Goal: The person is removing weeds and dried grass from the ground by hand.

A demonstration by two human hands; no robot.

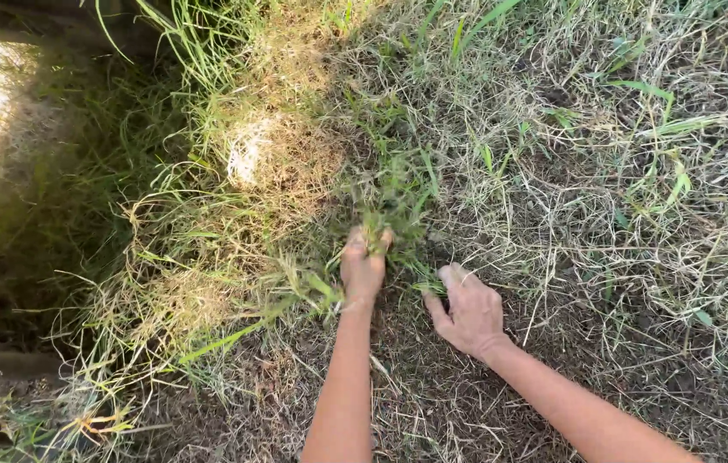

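Two bare hands work a patch of rough ground: the left hand (363, 267) is clenched around a tuft of green grass (388, 204) just ahead of it, while the right hand (468, 310) presses flat on the dry straw-coloured grass (570, 214) beside it, its grip released and holding nothing. The tuft stands at mid-frame, between sunlit yellow clumps (278, 159) and the greyer thatch. Taking hold low, near the roots, and pulling steadily — with the flat hand bracing the soil — would likely serve best here. Counted: two hands, one gripped tuft, no tools in sight.
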